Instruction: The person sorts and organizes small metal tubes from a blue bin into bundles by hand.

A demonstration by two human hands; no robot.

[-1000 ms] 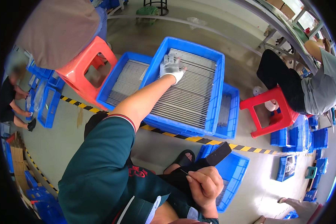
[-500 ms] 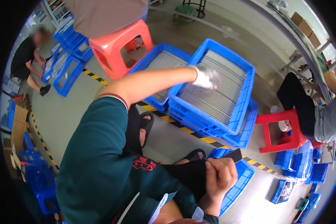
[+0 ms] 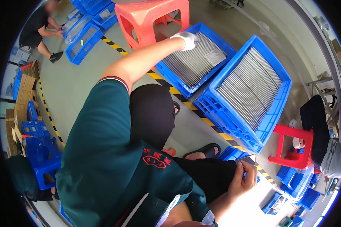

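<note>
My left hand (image 3: 185,41), in a white glove, reaches over the left blue crate (image 3: 219,34). Its fingers, slightly blurred, stretch out over the thin grey strips (image 3: 189,64) packed side by side in there; I see nothing held in them. A pale paper sheet (image 3: 216,56) lies on those strips. Beside this crate, a higher stacked blue crate (image 3: 283,100) holds more rows of metallic strips (image 3: 250,89). Bare and closed, my right hand (image 3: 245,177) pinches a thin, dark, flat rectangular piece (image 3: 247,159) near my right knee.
An orange-red stool (image 3: 151,13) stands behind the left crate. A red stool (image 3: 291,149) and a seated person (image 3: 314,121) are to the right. Another person (image 3: 36,28) bends over blue crates at far left. Black-and-yellow tape (image 3: 208,121) crosses the floor before the crates.
My left hand has moved from over the right crate to the left crate. The view has shifted, and the paper sheet now shows. My right hand keeps its hold on the dark piece.
</note>
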